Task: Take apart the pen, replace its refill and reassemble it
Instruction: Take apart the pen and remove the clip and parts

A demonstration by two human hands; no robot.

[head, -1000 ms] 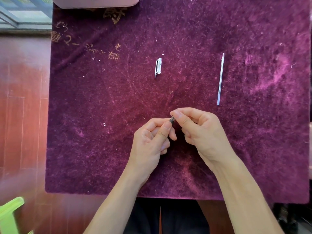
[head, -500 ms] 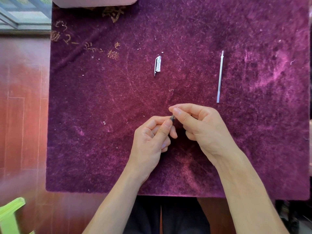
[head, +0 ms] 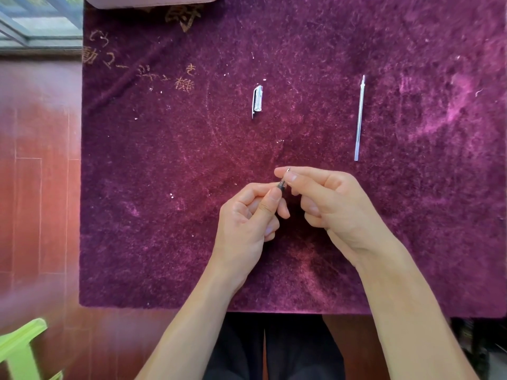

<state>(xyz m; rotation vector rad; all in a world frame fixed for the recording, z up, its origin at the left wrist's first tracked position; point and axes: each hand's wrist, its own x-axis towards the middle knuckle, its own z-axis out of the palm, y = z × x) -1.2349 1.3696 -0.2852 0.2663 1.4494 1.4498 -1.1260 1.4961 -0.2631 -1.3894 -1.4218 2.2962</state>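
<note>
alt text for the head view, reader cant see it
A left hand grips a pen over a purple cloth while the right hand pinches its tip. A clear cap and a thin refill lie apart farther back.

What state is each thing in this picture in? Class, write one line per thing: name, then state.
pen cap: off the pen, lying on the cloth, untouched.
refill: lying loose on the cloth, right of the cap, untouched.
pen: uncapped, held between both hands, mostly hidden.
left hand: grips the pen's body.
right hand: pinches the pen's tip end.
</note>
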